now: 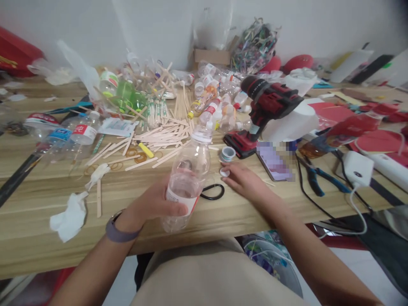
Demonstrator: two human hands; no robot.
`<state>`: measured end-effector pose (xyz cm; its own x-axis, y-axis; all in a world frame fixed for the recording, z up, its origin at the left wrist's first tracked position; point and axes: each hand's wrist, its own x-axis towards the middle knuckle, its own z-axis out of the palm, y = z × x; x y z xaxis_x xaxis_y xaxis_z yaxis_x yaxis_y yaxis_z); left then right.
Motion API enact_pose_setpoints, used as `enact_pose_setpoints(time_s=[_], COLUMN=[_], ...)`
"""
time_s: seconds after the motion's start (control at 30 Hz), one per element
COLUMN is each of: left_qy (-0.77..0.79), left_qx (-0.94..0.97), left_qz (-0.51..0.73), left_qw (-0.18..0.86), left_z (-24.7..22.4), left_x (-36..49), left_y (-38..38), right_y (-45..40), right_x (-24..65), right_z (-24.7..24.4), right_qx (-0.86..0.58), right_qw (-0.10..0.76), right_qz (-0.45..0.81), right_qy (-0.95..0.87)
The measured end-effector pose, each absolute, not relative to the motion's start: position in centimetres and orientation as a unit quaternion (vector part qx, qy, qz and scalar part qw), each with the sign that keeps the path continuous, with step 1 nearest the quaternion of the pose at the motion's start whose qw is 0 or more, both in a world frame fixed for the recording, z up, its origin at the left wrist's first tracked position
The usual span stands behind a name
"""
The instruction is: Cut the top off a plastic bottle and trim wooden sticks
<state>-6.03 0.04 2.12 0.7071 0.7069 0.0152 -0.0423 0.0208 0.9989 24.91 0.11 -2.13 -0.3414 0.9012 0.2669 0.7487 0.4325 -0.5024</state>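
My left hand (159, 202) is wrapped round a clear plastic bottle (190, 170) with a white and red label. The bottle stands nearly upright, tilted a little, over the front of the table. At the fingertips of my right hand (244, 180) is a small white bottle cap (224, 173), which the fingers seem to pinch close to the tabletop. A black loop handle (213, 192) lies between the two hands. Just beyond my right fingers sits a small grey-white roll (228, 154).
A red and black cordless drill (266, 110) stands behind my right hand, beside a phone (276, 161). Pliers (318, 176) and cables lie at right. Wooden sticks (165, 136) and several plastic bottles (84, 131) spread across the back and left. Crumpled tissue (70, 216) lies at left.
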Motion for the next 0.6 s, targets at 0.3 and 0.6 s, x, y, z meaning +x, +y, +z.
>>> enact_pose_setpoints(time_s=[0.3, 0.6], left_qy=[0.317, 0.191], left_qx=[0.7, 0.873], left_qz=[0.346, 0.225], left_qw=[0.539, 0.389], left_z=[3.9, 5.1], left_x=[0.7, 3.7], left_y=[-2.7, -4.0], right_y=[-5.9, -13.1], right_x=[21.2, 29.2], right_z=[4.8, 6.9], right_qx=[-0.41, -0.502], right_qw=[0.445, 0.456], right_qz=[0.385, 0.353], right_qy=[-0.697, -0.645])
